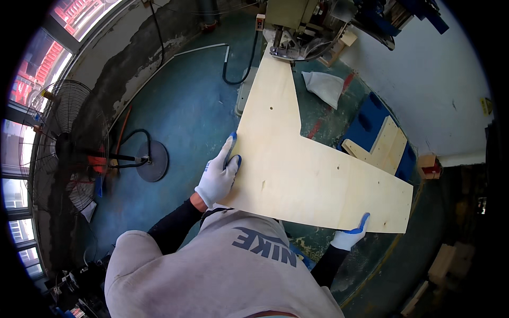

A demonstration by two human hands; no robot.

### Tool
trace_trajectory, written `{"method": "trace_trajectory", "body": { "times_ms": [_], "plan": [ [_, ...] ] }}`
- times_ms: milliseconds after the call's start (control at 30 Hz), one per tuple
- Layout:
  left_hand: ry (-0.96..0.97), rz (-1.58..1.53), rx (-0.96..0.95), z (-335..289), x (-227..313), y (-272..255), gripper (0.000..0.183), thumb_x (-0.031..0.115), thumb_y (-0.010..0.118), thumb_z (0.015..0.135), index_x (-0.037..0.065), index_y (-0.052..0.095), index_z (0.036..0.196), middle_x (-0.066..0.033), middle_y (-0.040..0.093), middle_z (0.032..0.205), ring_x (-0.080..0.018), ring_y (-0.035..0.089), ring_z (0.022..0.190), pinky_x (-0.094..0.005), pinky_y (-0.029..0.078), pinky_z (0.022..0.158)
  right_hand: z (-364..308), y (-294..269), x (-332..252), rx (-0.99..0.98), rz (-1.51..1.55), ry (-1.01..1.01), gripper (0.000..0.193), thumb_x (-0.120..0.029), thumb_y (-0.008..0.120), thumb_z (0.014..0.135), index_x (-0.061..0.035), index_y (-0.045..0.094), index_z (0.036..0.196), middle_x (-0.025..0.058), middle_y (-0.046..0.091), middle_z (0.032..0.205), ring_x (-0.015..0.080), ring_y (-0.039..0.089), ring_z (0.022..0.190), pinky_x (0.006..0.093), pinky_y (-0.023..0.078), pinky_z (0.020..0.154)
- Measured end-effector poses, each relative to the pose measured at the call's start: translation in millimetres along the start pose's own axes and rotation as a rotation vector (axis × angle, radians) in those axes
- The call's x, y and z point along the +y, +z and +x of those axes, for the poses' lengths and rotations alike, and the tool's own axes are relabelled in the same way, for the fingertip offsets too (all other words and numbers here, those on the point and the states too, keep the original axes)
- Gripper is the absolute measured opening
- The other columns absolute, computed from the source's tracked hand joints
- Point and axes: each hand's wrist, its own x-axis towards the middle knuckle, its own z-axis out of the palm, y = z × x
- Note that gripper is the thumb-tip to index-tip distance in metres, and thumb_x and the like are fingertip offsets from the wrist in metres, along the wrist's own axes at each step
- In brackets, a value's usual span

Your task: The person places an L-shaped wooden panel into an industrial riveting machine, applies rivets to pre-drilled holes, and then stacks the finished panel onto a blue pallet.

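Note:
A large pale plywood panel (297, 169), roughly L-shaped with a few small dark holes, lies across the space in front of me. In a white glove with blue fingertips, my left hand (218, 175) grips its left edge, the thumb and a finger showing on the upper face. My right hand (352, 234), gloved the same way, holds the lower edge near the right end, thumb on top and the other fingers hidden underneath. The panel's narrow far end reaches under the head of a greenish machine (286, 15), beside its metal post and curved plate (289, 54).
Left stands a wire-caged fan (66, 138) on a round base (152, 161), near the windows. A white sack (324, 87) lies on the floor beyond the panel. More cut plywood pieces (389, 146) rest on a blue pallet (371, 119) at the right, near a small box (429, 166).

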Motion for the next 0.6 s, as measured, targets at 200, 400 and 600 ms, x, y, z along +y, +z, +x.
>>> {"method": "trace_trajectory", "body": {
  "times_ms": [200, 400, 600],
  "plan": [
    [0.156, 0.052, 0.046, 119, -1, -24, 0.059, 0.020, 0.054, 0.102, 0.009, 0.035, 0.156, -0.0057, 0.058, 0.072, -0.0106, 0.051, 0.060, -0.0300, 0.048, 0.061, 75, 48, 38, -0.046, 0.038, 0.014, 0.052, -0.035, 0.046, 0.107, 0.0003, 0.044, 0.146, 0.0164, 0.052, 0.145, 0.0307, 0.052, 0.130, 0.0438, 0.041, 0.111],
    [0.221, 0.124, 0.069, 211, 3, -35, 0.057, 0.023, 0.054, 0.102, 0.012, 0.036, 0.155, -0.0113, 0.063, 0.077, -0.0203, 0.057, 0.062, -0.0335, 0.050, 0.067, 135, 92, 65, -0.051, 0.053, -0.025, 0.053, -0.036, 0.049, 0.106, 0.0014, 0.046, 0.144, 0.0135, 0.052, 0.146, 0.0280, 0.051, 0.132, 0.0428, 0.040, 0.112],
    [0.204, 0.231, 0.046, 252, 14, -41, 0.057, 0.024, 0.054, 0.101, 0.012, 0.036, 0.155, -0.0221, 0.068, 0.094, -0.0355, 0.063, 0.077, -0.0366, 0.050, 0.078, 152, 115, 78, 0.051, -0.010, -0.073, 0.051, -0.035, 0.051, 0.106, 0.0006, 0.048, 0.142, 0.0130, 0.053, 0.145, 0.0270, 0.052, 0.131, 0.0429, 0.040, 0.112]
  ]
}}
